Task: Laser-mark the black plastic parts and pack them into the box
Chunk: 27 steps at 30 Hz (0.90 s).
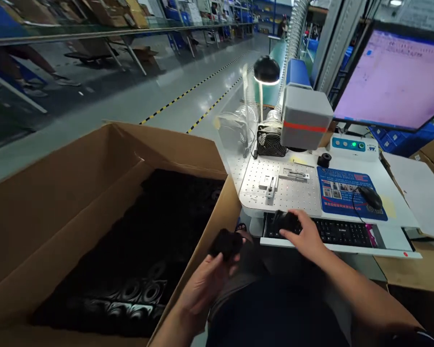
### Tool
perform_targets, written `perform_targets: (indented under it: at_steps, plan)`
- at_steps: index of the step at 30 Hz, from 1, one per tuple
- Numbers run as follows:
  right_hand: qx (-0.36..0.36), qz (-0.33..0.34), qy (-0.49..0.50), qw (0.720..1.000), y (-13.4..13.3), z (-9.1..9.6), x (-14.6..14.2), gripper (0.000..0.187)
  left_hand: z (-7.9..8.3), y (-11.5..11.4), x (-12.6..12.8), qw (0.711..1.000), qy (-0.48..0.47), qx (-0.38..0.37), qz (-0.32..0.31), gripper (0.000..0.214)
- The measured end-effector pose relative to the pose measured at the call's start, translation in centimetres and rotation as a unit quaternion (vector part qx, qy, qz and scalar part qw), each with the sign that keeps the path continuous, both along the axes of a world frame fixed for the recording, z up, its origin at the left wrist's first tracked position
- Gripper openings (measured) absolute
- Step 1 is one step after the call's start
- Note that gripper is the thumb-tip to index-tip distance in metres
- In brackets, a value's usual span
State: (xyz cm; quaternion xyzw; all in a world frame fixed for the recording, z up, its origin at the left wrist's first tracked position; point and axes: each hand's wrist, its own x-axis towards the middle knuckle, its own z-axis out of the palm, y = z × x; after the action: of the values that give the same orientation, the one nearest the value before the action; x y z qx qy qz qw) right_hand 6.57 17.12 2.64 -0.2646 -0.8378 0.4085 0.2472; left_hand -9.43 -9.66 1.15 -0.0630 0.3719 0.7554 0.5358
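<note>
Two black parts in hand between the box and the surface

Through the head view I had a dark part in each grip. My left grip, at the lower middle of the frame, was closed around a black part just beside the near wall of the box. That part was so dark that I could not tell its long axis or which end faced me. My right grip, right of it, had thumb and fingers on a second black piece. Its long axis ran roughly left to right across the frame; which end was its front I could not tell.

Beneath the right grip lay a keyboard on a pull-out tray, under the front edge of the white surface. Above it in the frame, a perforated plate carried metal fixtures, with a grey machine head overhanging the plate's far side. A mouse sat on a blue pad at right.

The big cardboard box filled the lower left, holding a dark mass of black parts; several near the bottom showed round, ringed faces.
</note>
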Motion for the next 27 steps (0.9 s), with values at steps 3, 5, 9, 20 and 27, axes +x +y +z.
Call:
perform_targets:
  at_steps: [3,5,9,20,27]
  plan:
    - [0.059,-0.041,-0.044,0.996,5.6,0.4,-3.9,0.053,-2.5,-3.1,-4.4,0.997,0.02,-0.015,0.075,0.049]
    - [0.081,-0.051,-0.082,0.992,8.6,0.5,-6.5,0.057,-4.4,-4.7,-6.7,0.993,0.035,-0.025,0.109,0.048]
    - [0.083,-0.052,-0.151,0.984,11.5,0.0,-10.2,0.059,-6.9,-6.5,-8.6,0.991,0.035,-0.011,0.129,0.04]
    - [0.082,-0.059,-0.146,0.984,12.7,-1.8,-12.6,0.069,-8.0,-7.0,-8.9,0.994,-0.009,0.075,0.083,0.036]
    - [0.093,-0.1,-0.105,0.985,12.3,-2.8,-11.9,0.078,-8.6,-7.3,-9.3,0.991,-0.01,0.116,0.069,0.034]
